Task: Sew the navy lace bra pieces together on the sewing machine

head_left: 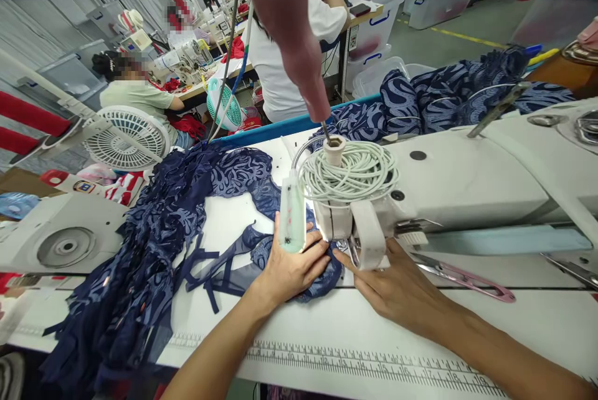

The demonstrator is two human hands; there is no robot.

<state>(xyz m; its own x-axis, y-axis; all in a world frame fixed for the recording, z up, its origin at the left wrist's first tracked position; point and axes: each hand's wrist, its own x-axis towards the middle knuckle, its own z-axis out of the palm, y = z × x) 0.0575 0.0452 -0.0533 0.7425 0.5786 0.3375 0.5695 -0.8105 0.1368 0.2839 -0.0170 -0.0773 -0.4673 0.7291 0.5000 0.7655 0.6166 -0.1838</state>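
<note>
A navy lace garment piece [322, 285] lies under the head of a white sewing machine [448, 169]. My left hand [292, 269] rests flat on this piece, left of the needle area, with its fingers stretched toward the presser foot. On the other side of the foot, my right hand [392, 281] has its index finger reaching to the fabric's edge. The machine head hides part of that hand. Coiled pale cord [350, 169] sits on the machine, and a translucent greenish lamp [293, 216] hangs just above my left hand.
Piled navy lace [154, 219] covers the left side and drapes over the front edge. More lace [430, 98] is heaped behind the machine. Pink-handled thread snips [471, 278] lie at right. A ruler strip [355, 359] runs along the front. People sit at machines beyond.
</note>
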